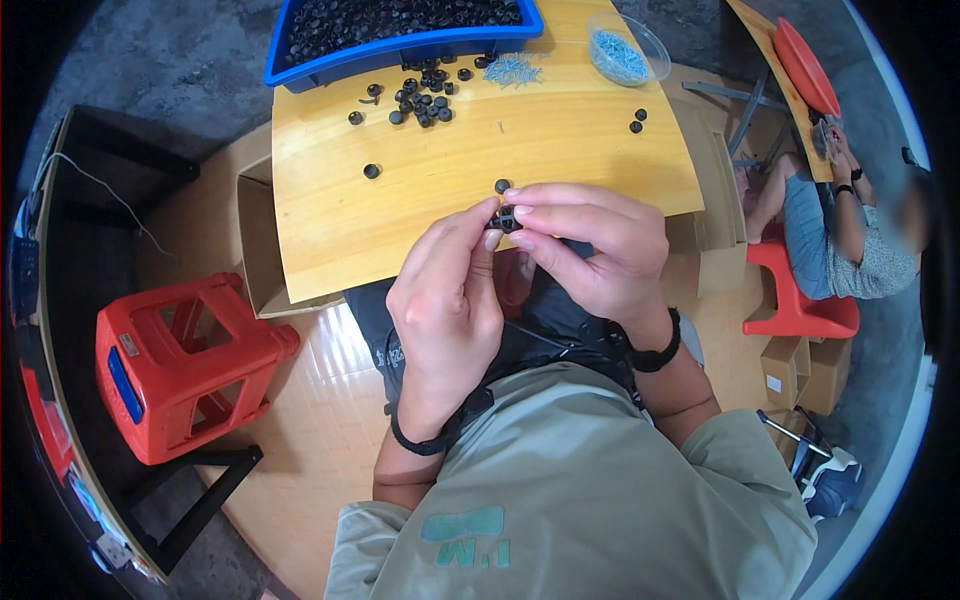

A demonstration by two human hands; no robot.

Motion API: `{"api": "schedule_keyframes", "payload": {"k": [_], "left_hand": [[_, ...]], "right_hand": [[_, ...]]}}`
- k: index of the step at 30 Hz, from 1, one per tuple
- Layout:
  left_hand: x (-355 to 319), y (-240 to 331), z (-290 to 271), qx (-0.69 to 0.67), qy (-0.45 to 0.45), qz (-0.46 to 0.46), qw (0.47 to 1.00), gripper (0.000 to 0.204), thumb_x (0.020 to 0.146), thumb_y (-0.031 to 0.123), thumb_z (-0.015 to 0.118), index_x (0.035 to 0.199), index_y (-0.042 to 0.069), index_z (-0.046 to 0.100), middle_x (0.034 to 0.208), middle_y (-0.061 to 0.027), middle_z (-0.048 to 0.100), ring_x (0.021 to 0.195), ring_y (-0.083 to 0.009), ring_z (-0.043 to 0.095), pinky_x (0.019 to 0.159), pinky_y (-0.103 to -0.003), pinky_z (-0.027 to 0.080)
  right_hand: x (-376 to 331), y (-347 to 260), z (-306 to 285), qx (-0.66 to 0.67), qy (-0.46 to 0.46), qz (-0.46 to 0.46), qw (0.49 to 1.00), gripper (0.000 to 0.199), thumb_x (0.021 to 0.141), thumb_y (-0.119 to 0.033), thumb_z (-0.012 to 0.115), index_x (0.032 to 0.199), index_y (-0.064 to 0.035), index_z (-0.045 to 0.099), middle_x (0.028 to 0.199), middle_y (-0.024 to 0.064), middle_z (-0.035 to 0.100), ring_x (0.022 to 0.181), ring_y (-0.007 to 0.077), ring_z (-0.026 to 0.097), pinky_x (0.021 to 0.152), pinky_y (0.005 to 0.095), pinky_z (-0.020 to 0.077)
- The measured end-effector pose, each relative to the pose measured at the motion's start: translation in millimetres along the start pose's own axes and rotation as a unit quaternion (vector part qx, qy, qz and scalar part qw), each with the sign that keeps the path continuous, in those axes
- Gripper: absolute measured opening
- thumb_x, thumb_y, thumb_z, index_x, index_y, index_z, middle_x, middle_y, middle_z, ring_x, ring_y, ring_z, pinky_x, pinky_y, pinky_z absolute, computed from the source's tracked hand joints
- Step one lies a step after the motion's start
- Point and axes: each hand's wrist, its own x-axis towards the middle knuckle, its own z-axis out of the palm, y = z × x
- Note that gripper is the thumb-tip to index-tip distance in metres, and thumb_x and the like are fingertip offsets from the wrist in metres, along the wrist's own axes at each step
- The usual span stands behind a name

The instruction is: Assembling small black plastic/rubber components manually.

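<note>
Just over the near edge of the wooden table [440,215], my two hands meet around a small round black plastic part [508,220] with a ribbed or slotted face. My left hand [445,295] pinches it from the left between thumb and fingertips. From the right, the thumb and fingertips of my right hand [605,235] grip it too. Right behind my fingertips, a black cap [502,186] rests on the table. Another single black cap [372,171] lies farther left. My fingers hide much of the held part.
A blue tray [400,45] full of black parts stands at the back, with a loose pile of caps [425,105] before it. Pale blue pins [514,69] lie beside a clear bowl [655,60] of more. A red stool [185,365] is left; another person [850,230] sits at right.
</note>
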Motion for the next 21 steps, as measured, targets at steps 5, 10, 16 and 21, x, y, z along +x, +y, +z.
{"api": "schedule_keyframes", "payload": {"k": [5, 10, 16, 21], "left_hand": [[-1.1, 0.5, 0.3, 0.025, -0.010, 0.011, 1.000, 0.020, 0.082, -0.007, 0.061, 0.101, -0.004, 0.065, 0.086, -0.0172, 0.066, 0.076, -0.0281, 0.065, 0.069, -0.031, 0.051], [-0.4, 2.3, -5.1, -0.038, -0.021, -0.050, 0.998, 0.018, 0.082, -0.005, 0.063, 0.100, -0.003, 0.066, 0.083, -0.0145, 0.066, 0.071, -0.0225, 0.065, 0.066, -0.028, 0.050], [-4.9, -0.6, -5.7, -0.118, -0.014, -0.110, 0.987, 0.015, 0.084, -0.002, 0.065, 0.099, -0.002, 0.067, 0.079, -0.0109, 0.066, 0.066, -0.0147, 0.062, 0.062, -0.024, 0.048], [-5.4, 4.4, -4.8, -0.150, -0.012, -0.129, 0.980, 0.016, 0.083, -0.001, 0.066, 0.100, -0.003, 0.068, 0.078, -0.0091, 0.067, 0.065, -0.0126, 0.061, 0.060, -0.023, 0.048]], "right_hand": [[-2.9, 0.1, 1.3, 0.006, 0.008, 0.011, 1.000, 0.016, 0.072, 0.001, 0.073, 0.087, -0.0014, 0.069, 0.093, 0.0123, 0.070, 0.081, 0.0229, 0.069, 0.069, 0.0279, 0.0556], [-1.6, 1.9, -0.8, 0.044, 0.001, -0.003, 0.999, 0.018, 0.071, 0.001, 0.074, 0.088, -0.0011, 0.069, 0.093, 0.0130, 0.070, 0.082, 0.0231, 0.069, 0.069, 0.0283, 0.0558], [1.4, -1.2, -4.3, 0.047, -0.029, -0.011, 0.998, 0.025, 0.069, -0.001, 0.077, 0.093, -0.0013, 0.068, 0.095, 0.0127, 0.069, 0.083, 0.0241, 0.069, 0.070, 0.0287, 0.0557], [-1.0, 1.7, -1.0, 0.006, -0.013, -0.048, 0.999, 0.029, 0.066, -0.001, 0.078, 0.094, -0.0022, 0.066, 0.096, 0.0128, 0.068, 0.080, 0.0251, 0.068, 0.068, 0.0292, 0.0553]]}}
